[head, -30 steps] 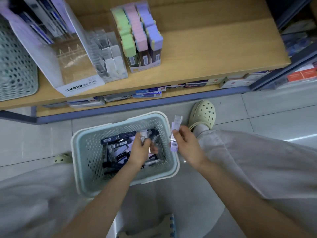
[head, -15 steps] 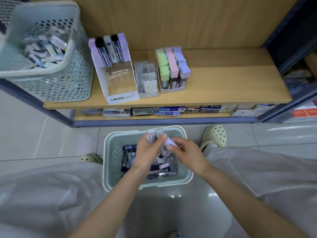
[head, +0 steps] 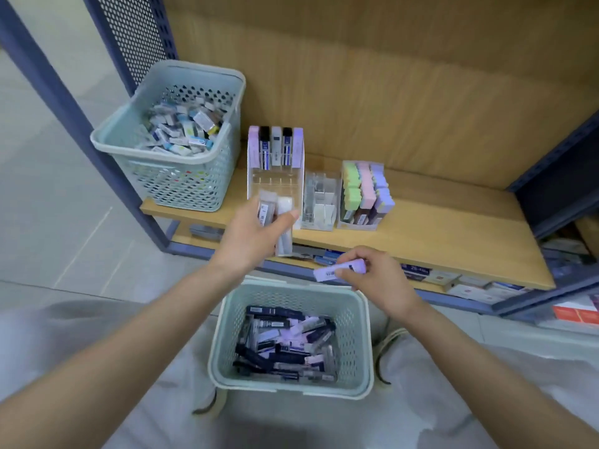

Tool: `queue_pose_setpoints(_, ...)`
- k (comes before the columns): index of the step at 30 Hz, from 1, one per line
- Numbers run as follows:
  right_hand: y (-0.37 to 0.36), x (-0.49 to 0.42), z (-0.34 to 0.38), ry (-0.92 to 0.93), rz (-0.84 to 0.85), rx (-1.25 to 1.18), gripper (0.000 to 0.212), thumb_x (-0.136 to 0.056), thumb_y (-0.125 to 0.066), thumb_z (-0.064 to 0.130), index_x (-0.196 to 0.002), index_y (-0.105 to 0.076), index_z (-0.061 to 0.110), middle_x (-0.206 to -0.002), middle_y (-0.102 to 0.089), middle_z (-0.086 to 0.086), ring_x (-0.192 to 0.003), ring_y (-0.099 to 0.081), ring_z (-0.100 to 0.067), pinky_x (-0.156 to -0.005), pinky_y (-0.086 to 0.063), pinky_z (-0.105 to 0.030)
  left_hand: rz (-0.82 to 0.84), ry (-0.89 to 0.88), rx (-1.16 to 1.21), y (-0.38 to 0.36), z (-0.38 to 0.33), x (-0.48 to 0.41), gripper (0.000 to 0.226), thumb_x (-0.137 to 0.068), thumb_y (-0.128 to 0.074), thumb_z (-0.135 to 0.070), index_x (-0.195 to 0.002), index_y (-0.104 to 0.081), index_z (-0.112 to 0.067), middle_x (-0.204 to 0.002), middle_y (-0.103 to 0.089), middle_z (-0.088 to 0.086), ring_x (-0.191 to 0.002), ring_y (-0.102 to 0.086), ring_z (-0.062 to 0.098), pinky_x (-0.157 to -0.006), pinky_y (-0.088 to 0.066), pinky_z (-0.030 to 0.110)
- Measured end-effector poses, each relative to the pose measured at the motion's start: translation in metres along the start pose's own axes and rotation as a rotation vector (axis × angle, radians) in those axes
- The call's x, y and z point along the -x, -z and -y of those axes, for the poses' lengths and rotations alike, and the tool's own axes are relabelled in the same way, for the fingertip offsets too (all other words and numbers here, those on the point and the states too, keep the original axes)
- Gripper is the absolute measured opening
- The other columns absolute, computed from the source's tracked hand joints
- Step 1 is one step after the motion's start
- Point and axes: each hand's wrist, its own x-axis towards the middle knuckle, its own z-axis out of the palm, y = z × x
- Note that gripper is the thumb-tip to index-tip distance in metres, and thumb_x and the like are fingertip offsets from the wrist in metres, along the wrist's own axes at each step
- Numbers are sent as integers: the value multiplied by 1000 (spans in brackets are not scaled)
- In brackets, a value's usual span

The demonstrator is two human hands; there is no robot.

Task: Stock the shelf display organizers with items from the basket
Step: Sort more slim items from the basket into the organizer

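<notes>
A pale green basket point(head: 361, 335) on the floor between my knees holds several slim lead cases in black, white and lilac. My left hand point(head: 249, 238) grips a few clear and white cases point(head: 282, 222), raised in front of the white display organizer point(head: 275, 176), whose back row carries several upright cases. My right hand point(head: 372, 277) pinches a lilac case point(head: 337, 270) above the basket's far rim, in front of the shelf edge.
On the wooden shelf point(head: 437, 241) stand a clear organizer point(head: 319, 202) and a box of pastel erasers point(head: 366, 192). A second green basket point(head: 175, 137) full of small packs sits at the shelf's left end. Boxes lie on the lower shelf point(head: 470, 286).
Both hands rose out of the floor basket. The left hand carried its cases up to the white organizer; the right hand lifted the lilac case clear. The view tilted up.
</notes>
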Motion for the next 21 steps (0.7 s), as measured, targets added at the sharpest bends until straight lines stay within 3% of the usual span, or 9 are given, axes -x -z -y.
queue_pose_setpoints(1,1,-7,8,34,-19,20,15,-83,-69,13,-78,-62,26,-79,-64,13,-67,-57,-6,-59,-47,-13,-14,-15,2,7,-8,-5,22,-88,-62,-27,-70,-50,-24,-47,-50,-16,-44,-45,0,-54,-39,24)
queue_pose_setpoints(3,2,-25,22,66,-63,53,11,-81,-71,13,-81,-63,21,-76,-61,14,-62,-54,-2,-55,-41,-8,-48,-24,19,19,-21,-15,29,-88,-64,-24,-65,-46,-23,-46,-45,-11,-42,-42,6,-49,-40,22)
queue_pose_setpoints(5,1,-45,37,94,-95,89,9,-83,-70,15,-89,-64,16,-74,-61,8,-64,-56,-7,-56,-40,-11,-83,-23,24,30,-30,-26,32,-88,-64,-24,-64,-44,-21,-51,-42,-5,-43,-40,10,-42,-38,18)
queue_pose_setpoints(7,0,-68,51,118,-114,142,10,-89,-61,13,-99,-64,13,-77,-63,-4,-74,-61,-24,-66,-45,-27,-109,-37,27,38,-35,-36,33,-88,-64,-25,-66,-42,-16,-54,-39,-2,-42,-37,10,-41,-36,18)
queue_pose_setpoints(9,-1,-91,66,161,-143,200,17,-94,-50,10,-104,-63,10,-81,-62,-11,-77,-58,-31,-67,-44,-33,-121,-49,49,46,-39,-46,31,-88,-64,-24,-68,-42,-16,-54,-38,-1,-40,-36,9,-38,-32,16)
queue_pose_setpoints(13,-7,-135,96,317,-212,320,20,-95,-47,7,-97,-67,8,-92,-55,-6,-85,-46,-17,-67,-28,-19,-133,-27,152,60,-40,-63,29,-89,-64,-25,-66,-46,-22,-52,-40,-5,-39,-38,6,-34,-29,14)
queue_pose_setpoints(18,-22,-188,125,314,-259,283,16,-90,-56,7,-106,-60,6,-93,-58,-5,-81,-51,-16,-68,-33,-14,-184,5,168,75,-34,-81,29,-89,-64,-24,-66,-46,-25,-54,-44,-6,-39,-42,1,-39,-34,13)
queue_pose_setpoints(21,-33,-215,132,342,-251,360,16,-90,-55,4,-104,-62,5,-98,-63,-13,-86,-57,-23,-75,-41,-22,-215,-12,136,85,-34,-92,29,-88,-65,-26,-66,-46,-25,-55,-45,-7,-39,-43,0,-43,-37,14)
